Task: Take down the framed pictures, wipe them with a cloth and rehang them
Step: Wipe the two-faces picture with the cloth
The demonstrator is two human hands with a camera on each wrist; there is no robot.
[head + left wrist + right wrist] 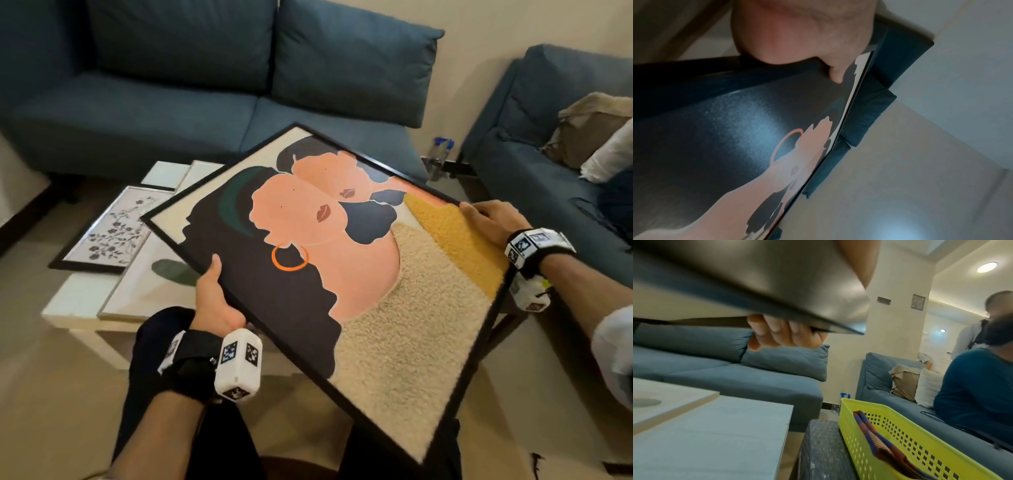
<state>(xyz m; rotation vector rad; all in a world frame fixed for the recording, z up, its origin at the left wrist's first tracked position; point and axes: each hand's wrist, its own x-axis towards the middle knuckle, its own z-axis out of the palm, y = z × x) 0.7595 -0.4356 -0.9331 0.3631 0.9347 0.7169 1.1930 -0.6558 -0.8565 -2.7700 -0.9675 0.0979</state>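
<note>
1. Fingers (777, 335) of the right hand (488, 222) curl under the picture's (325, 267) far right corner, with the thumb lying on top along the frame edge, so that hand has a firm hold of it.
2. Left hand (214, 301) grips the frame's near left edge at about 8 o'clock of the picture; its thumb (835, 73) presses on the dark part of the print, and the other fingers are hidden underneath.
3. Between the two hands the picture is held face up, tilted and turned diamond-wise, above the person's lap and the near edge of the table (78, 308). It shows two peach faces, dark hair, an orange hoop, and fuzzy beige and yellow patches toward 4 o'clock.
4. On the table, at 9 to 10 o'clock from the held picture, lie more frames: a black-framed floral print (109, 229), a pale-framed one with a green leaf (161, 274) partly under the held picture, and edges of others behind at 11 o'clock.
5. A blue sofa (154, 89) stands beyond the table at 12 o'clock; a second sofa (534, 164) sits at 2 o'clock with beige and white cushions on it.
6. From the right wrist view, a yellow basket (910, 443) rests on a woven grey stool (822, 451) just beside the table, and a folded cloth (879, 439) in blue and rust stripes lies in it.
7. Another person in a teal top (972, 394) sits on the second sofa.
</note>
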